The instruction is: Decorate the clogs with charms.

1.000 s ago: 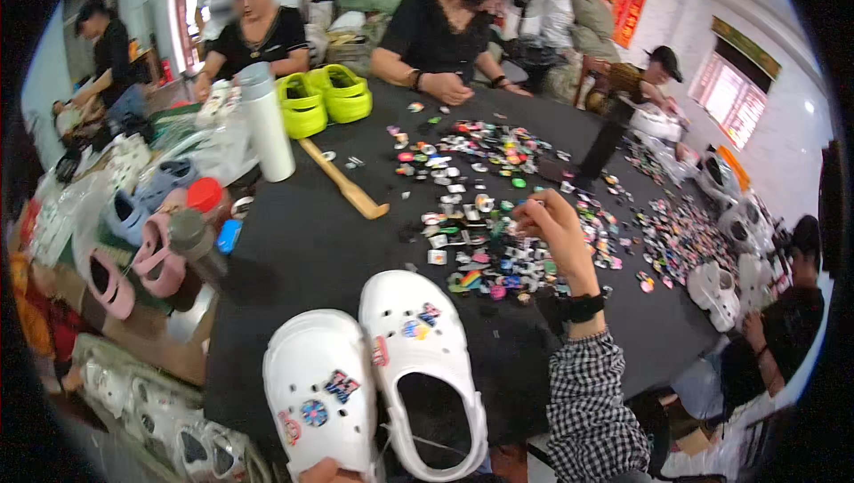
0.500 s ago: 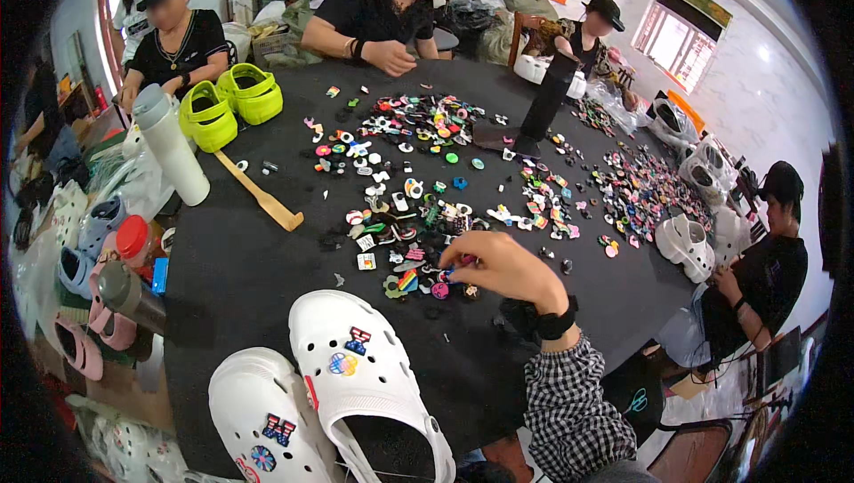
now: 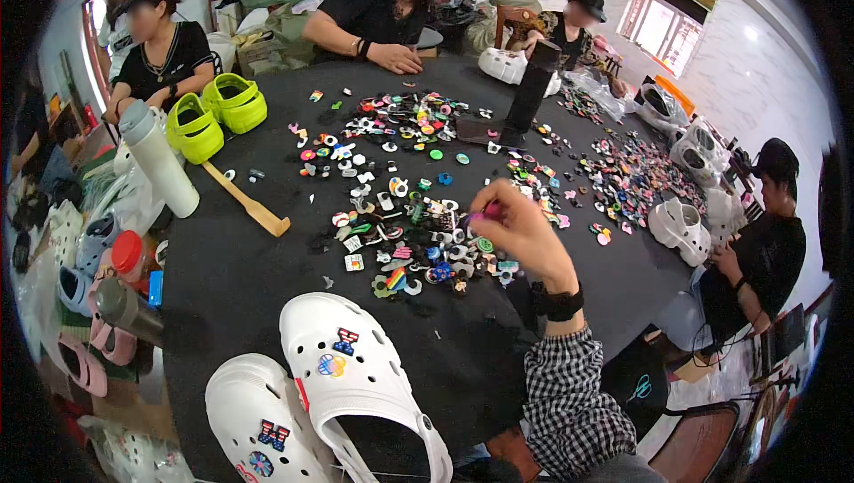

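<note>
My right hand, in a checked sleeve and dark wristband, is raised over the near pile of shoe charms. Its thumb and fingers pinch a pink-purple shoe charm, mostly covered by the fingers. My left hand is out of view. Nearest me lie two white clogs: the right-hand clog has a flag-patterned letter charm and a round pastel charm. On the left-hand clog sit a similar letter charm and a round blue charm.
A wooden stick tool, lime-green clogs and a pale bottle stand at the left. A black upright stand rises among more charms. Several co-workers sit around the black table; another white clog lies at right.
My right hand has lifted up and away from the pile's near edge with the pink-purple charm. The co-worker's hand across the table has come down onto the tabletop. The view has shifted slightly.
</note>
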Available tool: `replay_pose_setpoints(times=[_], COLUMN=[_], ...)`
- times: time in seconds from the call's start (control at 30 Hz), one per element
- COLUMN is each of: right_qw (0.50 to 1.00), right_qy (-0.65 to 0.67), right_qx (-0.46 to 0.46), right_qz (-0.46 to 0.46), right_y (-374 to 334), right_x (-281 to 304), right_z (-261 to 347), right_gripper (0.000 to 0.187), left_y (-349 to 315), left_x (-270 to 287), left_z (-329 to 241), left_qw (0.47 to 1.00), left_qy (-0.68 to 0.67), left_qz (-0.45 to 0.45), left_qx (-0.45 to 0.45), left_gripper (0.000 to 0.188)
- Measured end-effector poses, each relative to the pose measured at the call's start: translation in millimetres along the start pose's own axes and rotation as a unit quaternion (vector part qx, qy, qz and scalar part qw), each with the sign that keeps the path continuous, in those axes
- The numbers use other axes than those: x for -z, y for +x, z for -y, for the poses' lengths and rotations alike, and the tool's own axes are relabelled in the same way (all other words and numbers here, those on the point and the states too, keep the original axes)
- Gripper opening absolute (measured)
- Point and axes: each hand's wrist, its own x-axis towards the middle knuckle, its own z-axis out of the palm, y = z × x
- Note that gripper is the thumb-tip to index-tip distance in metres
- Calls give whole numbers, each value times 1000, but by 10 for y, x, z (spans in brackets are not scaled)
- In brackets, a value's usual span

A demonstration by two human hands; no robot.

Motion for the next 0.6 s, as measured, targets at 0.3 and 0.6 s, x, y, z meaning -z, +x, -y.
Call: replay_pose_setpoints(times=[0.3,0.6], right_qw=[987,983], right_qy=[155,50], right_qx=[-23,104], right_qz=[-27,144], right_y=[-352,-1336], right_x=[31,-678], right_z=[661,926], right_gripper=[14,16], left_y=[-26,-34], left_x=[-207,-274], left_z=[203,347], left_qw=[991,987], left_qy=[76,110], left_qz=[-78,74], left_qx=[-84,-85], left_gripper=[43,41])
